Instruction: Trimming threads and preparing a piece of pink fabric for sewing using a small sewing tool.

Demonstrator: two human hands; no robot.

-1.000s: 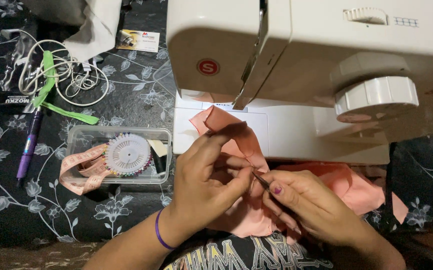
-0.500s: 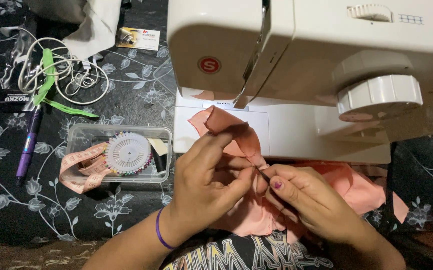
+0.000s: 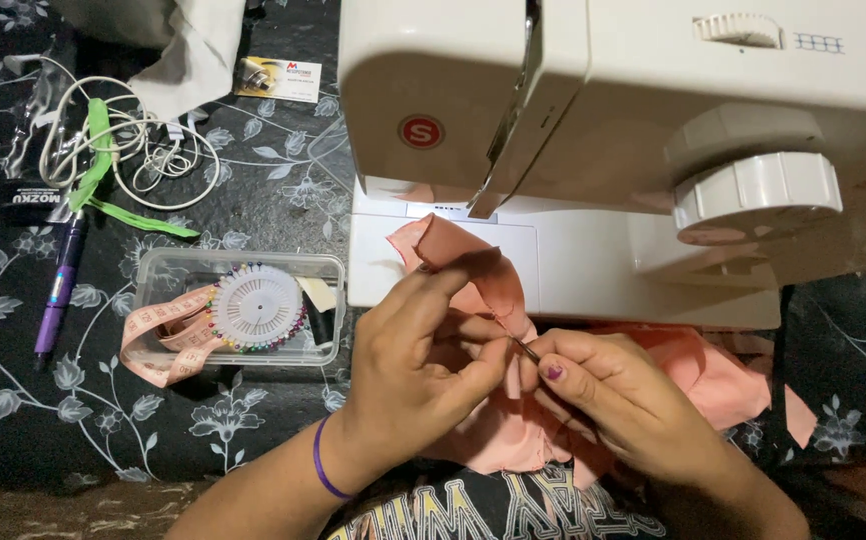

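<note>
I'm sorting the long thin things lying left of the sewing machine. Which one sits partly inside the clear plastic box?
The pink measuring tape: it loops out over the clear plastic box. The purple pen and green strip lie outside on the floral cloth.

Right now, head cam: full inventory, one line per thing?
sewing machine: 1, cream, top right
fabric: 1 piece, salmon pink, under both hands at the machine bed
pin: 1, thin metal, between the fingers
plastic box: 1, clear, left of machine
pin wheel: 1, white, coloured heads, in box
tape measure: 1, pink, spilling from box
pen: 1, purple, far left
cord: 1 coil, white, top left
strap: 1, green, on cord
tablecloth: 1, black floral
left hand: 1, purple wristband
right hand: 1, painted nail
</note>
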